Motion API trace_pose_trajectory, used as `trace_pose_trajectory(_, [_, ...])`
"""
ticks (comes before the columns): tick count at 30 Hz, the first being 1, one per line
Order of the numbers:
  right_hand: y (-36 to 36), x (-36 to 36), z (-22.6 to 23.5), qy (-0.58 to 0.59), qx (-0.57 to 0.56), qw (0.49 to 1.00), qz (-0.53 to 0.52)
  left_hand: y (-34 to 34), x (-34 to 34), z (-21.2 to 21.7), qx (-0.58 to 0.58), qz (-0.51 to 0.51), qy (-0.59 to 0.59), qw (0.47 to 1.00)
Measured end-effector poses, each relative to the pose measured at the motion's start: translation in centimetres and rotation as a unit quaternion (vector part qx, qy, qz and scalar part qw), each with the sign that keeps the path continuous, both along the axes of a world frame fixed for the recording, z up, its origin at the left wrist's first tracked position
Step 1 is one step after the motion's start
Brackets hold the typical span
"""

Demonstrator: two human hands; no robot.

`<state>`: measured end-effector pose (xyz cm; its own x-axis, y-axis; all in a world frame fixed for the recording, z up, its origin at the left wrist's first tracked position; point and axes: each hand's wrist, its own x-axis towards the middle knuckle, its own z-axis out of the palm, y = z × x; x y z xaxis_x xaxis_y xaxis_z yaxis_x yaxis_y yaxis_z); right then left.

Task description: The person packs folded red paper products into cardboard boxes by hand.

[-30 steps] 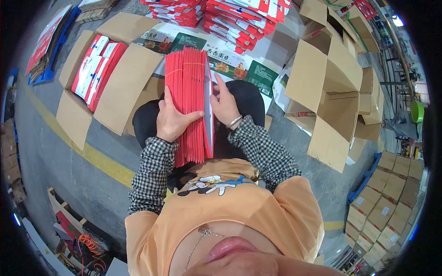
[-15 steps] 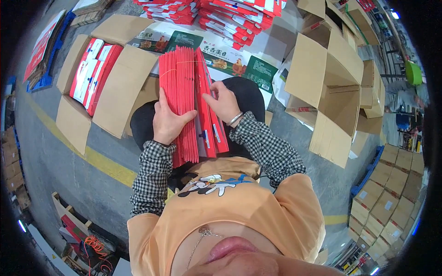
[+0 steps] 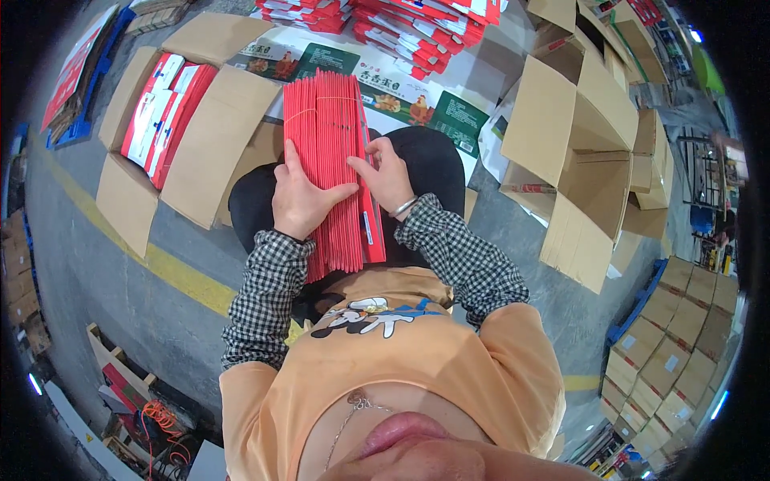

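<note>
Currently, the bundle of flat red packs (image 3: 333, 128) sits edge-up at my lap, centre of frame, with thin bands (image 3: 335, 99) across its upper part. My left hand (image 3: 303, 196) lies over the bundle, fingers spread, thumb reaching to its right side. My right hand (image 3: 389, 178) is at the right side, fingers bent; I cannot tell whether thumb and fingertips pinch the outermost pack.

Surface: grey concrete floor (image 3: 144, 321), with a yellow stripe (image 3: 188, 279) running diagonally through the left half. Beyond my dark trousers (image 3: 437, 164), a white-and-green printed sheet (image 3: 459, 120) lies flat at upper centre, with piles of red-and-white packs (image 3: 425, 32) near the top edge.

Room: an open carton (image 3: 200, 152) at upper left contains red-and-white packs (image 3: 171, 104). Open brown cartons (image 3: 537, 136) stand at upper right. Lower right, stacked boxes (image 3: 662, 361) stand beside a blue pallet edge (image 3: 635, 303). Lower left, an orange coil (image 3: 160, 417) lies among clutter.
</note>
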<state>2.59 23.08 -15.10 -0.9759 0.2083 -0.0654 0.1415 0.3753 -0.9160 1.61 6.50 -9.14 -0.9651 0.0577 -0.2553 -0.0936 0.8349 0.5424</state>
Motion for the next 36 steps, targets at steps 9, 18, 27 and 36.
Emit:
trace_pose_trajectory(9, [0.4, 0.2, -0.1, -0.01, -0.015, 1.0, 0.009, -0.7, -0.1, -0.5, 0.032, -0.004, 0.0, 0.999])
trace_pose_trajectory(18, [0.9, 0.1, -1.1, 0.105, 0.039, 0.991, 0.071, -0.9, 0.3, -0.6, 0.058, -0.015, 0.022, 0.998])
trace_pose_trajectory(27, [1.4, -0.1, -0.1, 0.121, 0.042, 0.991, 0.049, -0.9, 0.5, -0.4, 0.068, -0.017, 0.03, 0.997])
trace_pose_trajectory(36, [1.6, -0.4, 1.2, 0.051, -0.006, 0.995, 0.087, -1.4, 0.5, -1.0, 0.081, -0.025, 0.042, 0.996])
